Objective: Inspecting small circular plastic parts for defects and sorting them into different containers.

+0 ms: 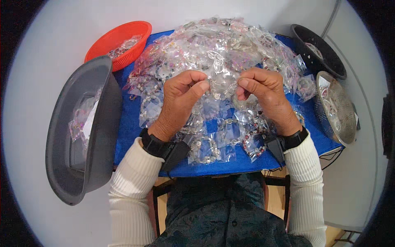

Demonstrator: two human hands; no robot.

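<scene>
A big heap of small clear plastic bags with beaded jewellery covers a blue table. My left hand and my right hand are raised over the near side of the heap, fingers curled. Between thumbs and forefingers they pinch one small clear bag with a silvery piece inside. Both wrists wear black bands, and cream ribbed sleeves cover the forearms. More flat bags of beads lie beneath the hands near the table's front edge.
A grey plastic basin holding a few bags stands at the left. An orange basket sits at the back left. At the right are a black colander and a metal strainer, each with some bags.
</scene>
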